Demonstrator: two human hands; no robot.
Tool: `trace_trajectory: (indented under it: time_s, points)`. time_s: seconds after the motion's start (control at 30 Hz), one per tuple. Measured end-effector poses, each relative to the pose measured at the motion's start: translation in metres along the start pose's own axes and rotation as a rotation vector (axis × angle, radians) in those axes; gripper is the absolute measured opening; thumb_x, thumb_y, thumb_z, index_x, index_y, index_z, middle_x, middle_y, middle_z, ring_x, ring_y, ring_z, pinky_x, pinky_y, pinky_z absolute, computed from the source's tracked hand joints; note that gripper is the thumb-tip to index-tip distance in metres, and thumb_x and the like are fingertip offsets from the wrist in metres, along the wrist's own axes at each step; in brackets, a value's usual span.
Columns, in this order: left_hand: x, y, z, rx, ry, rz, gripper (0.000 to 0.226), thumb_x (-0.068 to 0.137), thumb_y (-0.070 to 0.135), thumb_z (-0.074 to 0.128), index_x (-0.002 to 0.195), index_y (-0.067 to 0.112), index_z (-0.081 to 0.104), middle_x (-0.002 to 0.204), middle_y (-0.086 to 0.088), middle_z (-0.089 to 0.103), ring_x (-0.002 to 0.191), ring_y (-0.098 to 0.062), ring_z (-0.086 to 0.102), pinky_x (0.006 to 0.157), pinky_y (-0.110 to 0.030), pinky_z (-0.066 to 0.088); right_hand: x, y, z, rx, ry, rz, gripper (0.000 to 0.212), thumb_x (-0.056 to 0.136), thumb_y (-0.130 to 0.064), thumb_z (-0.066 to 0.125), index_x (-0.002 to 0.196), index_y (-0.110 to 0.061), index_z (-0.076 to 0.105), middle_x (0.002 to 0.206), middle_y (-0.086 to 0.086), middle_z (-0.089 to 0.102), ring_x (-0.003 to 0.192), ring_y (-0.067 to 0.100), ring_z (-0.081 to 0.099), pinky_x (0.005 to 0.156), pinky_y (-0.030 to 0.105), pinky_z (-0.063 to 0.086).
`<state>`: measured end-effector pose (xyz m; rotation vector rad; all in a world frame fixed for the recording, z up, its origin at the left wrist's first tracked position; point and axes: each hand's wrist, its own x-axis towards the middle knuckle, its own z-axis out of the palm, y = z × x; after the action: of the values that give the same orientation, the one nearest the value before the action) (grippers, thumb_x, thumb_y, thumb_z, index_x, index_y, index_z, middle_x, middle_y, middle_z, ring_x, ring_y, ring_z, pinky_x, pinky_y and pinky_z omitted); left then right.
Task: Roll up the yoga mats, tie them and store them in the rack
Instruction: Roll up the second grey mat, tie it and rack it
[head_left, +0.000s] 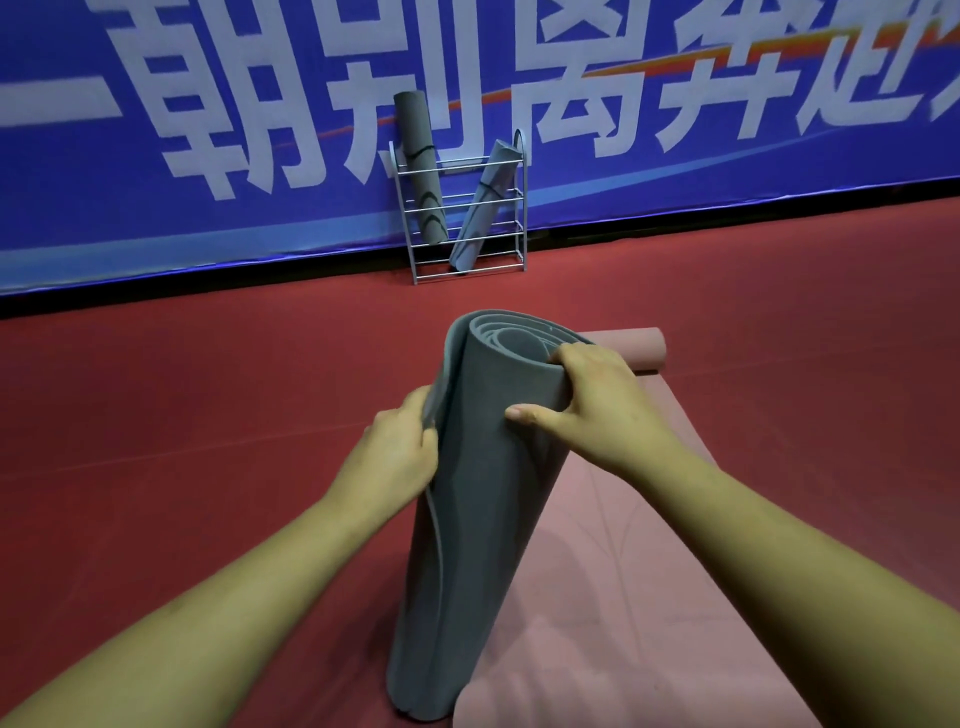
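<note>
A rolled grey yoga mat (483, 545) stands upright on the floor in front of me, its spiral top end facing the camera. My left hand (400, 457) grips the loose outer edge of the roll on its left side. My right hand (592, 410) grips the top rim on the right, fingers hooked inside the roll and thumb pressed on the outside. A pink yoga mat (623, 561) lies unrolled on the floor to the right, its far end curled into a small roll (641, 347). A silver wire rack (511, 228) stands against the wall and holds two rolled grey mats (423, 171) (483, 202).
The floor (208, 405) is red. A blue banner wall (208, 156) with large white characters runs across the back, with the rack against it straight ahead.
</note>
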<state>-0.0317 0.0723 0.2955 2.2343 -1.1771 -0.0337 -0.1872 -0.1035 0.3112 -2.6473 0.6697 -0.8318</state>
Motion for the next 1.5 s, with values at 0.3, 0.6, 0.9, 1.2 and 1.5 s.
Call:
trace_trajectory:
  time_s: [0.3,0.6,0.9,1.2,1.5]
  points:
    - [-0.024,0.050,0.038,0.173,-0.063,0.020,0.068,0.097,0.019,0.040,0.156,0.007,0.007,0.148,-0.020,0.042,0.121,-0.042,0.052,0.095,-0.042,0.041,-0.014,-0.006,0.000,-0.017,0.095,0.129,0.058,0.073,-0.065,0.072,0.100,-0.014,0.061,0.105,0.002,0.065,0.105,0.025,0.051,0.096,0.038,0.041]
    - [-0.018,0.048,0.081,-0.054,-0.008,-0.053,0.150,0.051,0.068,0.081,0.152,0.003,-0.010,0.152,-0.020,0.015,0.142,-0.038,0.020,0.117,-0.043,0.026,-0.017,-0.023,0.004,-0.075,0.190,0.070,0.046,0.092,-0.055,0.056,0.069,-0.018,0.039,0.074,-0.002,0.050,0.076,0.026,0.047,0.082,0.042,0.039]
    - [-0.014,0.031,0.077,-0.128,-0.074,0.090,0.139,0.052,0.062,0.085,0.153,0.020,-0.001,0.157,-0.002,0.016,0.146,-0.022,0.017,0.117,-0.042,0.028,0.026,-0.019,-0.050,0.008,0.025,0.289,0.077,0.092,-0.075,0.022,0.149,-0.025,0.038,0.154,0.009,0.039,0.145,0.027,0.029,0.117,0.055,0.016]
    - [-0.021,0.040,0.086,-0.242,-0.118,0.101,0.147,0.038,0.069,0.083,0.151,0.034,-0.005,0.159,0.005,0.011,0.149,-0.016,0.014,0.117,-0.045,0.030,0.010,-0.023,-0.023,0.024,-0.443,0.323,0.097,0.081,-0.087,0.024,0.157,-0.034,-0.003,0.166,0.003,-0.009,0.153,0.029,-0.009,0.115,0.066,-0.009]
    - [-0.024,0.068,0.111,-0.136,-0.129,0.105,0.137,0.047,0.063,0.082,0.152,0.031,0.001,0.150,-0.001,0.028,0.141,-0.023,0.029,0.111,-0.041,0.037,-0.013,0.022,-0.035,0.162,-0.271,0.359,0.088,0.080,-0.085,0.031,0.152,-0.035,0.027,0.162,-0.002,0.026,0.151,0.024,0.017,0.118,0.060,0.014]
